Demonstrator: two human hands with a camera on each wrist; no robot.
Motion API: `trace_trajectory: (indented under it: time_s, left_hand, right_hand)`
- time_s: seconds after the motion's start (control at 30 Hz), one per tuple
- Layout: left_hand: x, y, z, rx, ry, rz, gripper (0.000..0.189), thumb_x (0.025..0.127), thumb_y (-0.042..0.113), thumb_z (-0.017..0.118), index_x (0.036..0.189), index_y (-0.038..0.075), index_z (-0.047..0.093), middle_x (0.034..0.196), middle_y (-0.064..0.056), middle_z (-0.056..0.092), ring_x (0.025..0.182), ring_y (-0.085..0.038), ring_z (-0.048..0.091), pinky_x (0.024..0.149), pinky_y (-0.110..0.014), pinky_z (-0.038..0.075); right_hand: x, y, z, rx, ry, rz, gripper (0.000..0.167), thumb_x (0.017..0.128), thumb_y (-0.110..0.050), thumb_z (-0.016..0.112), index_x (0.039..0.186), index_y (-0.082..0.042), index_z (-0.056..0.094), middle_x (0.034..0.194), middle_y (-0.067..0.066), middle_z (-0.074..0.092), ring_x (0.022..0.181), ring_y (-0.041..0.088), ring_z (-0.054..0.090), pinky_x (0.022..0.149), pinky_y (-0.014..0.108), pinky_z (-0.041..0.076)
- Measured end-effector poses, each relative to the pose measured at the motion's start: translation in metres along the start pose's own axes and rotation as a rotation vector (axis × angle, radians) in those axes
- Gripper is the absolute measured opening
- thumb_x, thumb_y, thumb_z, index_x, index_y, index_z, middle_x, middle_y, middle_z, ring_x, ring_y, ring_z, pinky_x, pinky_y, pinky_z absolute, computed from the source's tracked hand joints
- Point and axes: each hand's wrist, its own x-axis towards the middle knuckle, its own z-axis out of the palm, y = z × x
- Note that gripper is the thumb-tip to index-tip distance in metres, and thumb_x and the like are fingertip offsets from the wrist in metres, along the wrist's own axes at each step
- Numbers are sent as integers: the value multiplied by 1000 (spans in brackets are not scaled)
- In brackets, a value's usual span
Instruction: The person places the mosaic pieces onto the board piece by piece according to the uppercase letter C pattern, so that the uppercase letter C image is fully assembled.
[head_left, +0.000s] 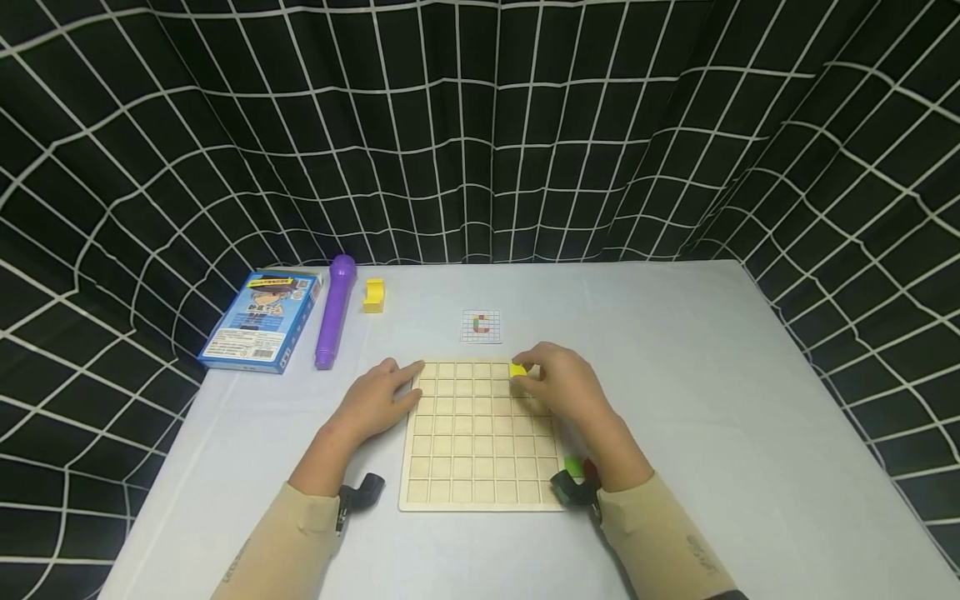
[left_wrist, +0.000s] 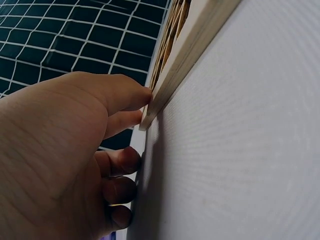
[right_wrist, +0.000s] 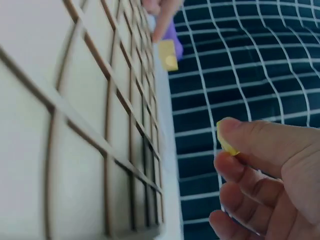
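A pale wooden grid board (head_left: 462, 425) lies flat on the table, marked off in square cells. My right hand (head_left: 562, 383) pinches a small yellow tile (head_left: 517, 369) between thumb and fingers over the board's far right part. Seen from the right wrist, the yellow tile (right_wrist: 226, 139) is held up off the grid. My left hand (head_left: 375, 400) touches the board's left side, thumb on the edge and index finger at the far left corner. In the left wrist view its other fingers (left_wrist: 120, 190) bend loosely beside the board's edge.
Beyond the board lies a small pattern card (head_left: 481, 327). At the back left are a yellow arch-shaped block (head_left: 374, 296), a purple microphone-shaped stick (head_left: 334, 317) and a blue box (head_left: 261, 321). A green piece (head_left: 573, 466) and a red piece (head_left: 590, 469) lie by the right wrist.
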Motion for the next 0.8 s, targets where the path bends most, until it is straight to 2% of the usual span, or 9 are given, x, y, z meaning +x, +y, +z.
trace_trajectory:
  time_s: [0.13, 0.23, 0.43, 0.6, 0.8]
  left_hand:
    - [0, 0, 0, 5, 0, 1, 56, 100, 37, 64, 151, 16, 53, 89, -1, 47, 71, -16, 41, 63, -33, 37]
    - [1, -1, 1, 11, 2, 2, 56, 100, 37, 64, 151, 16, 53, 89, -1, 47, 71, -16, 41, 63, -33, 38]
    - [1, -2, 2, 19, 4, 4, 56, 100, 38, 64, 151, 17, 54, 90, -1, 48, 72, -16, 42, 64, -33, 38]
    - [1, -3, 3, 13, 4, -2, 57, 100, 38, 64, 152, 17, 53, 91, -1, 48, 72, -16, 42, 64, -33, 38]
    - [1, -2, 2, 10, 7, 1, 57, 100, 38, 63, 152, 17, 53, 91, 0, 48, 73, -16, 43, 64, -33, 38]
  right_hand:
    - [2, -3, 13, -17, -32, -15, 26, 88, -22, 82, 112, -11, 80, 102, -1, 72, 85, 17, 64, 78, 39, 53]
    - [4, -2, 23, -30, -51, -26, 24, 88, -21, 83, 110, -11, 81, 95, -2, 70, 80, 16, 59, 76, 37, 52]
    - [5, 2, 33, 2, -86, 0, 26, 87, -21, 84, 111, -12, 81, 92, -4, 68, 80, 14, 57, 78, 36, 51]
    - [4, 4, 33, -12, -70, -9, 24, 87, -21, 84, 108, -11, 80, 91, -3, 71, 83, 16, 62, 81, 39, 53]
    - [4, 4, 38, -7, -59, 15, 18, 88, -22, 83, 105, -14, 82, 92, -4, 70, 82, 14, 61, 78, 37, 52]
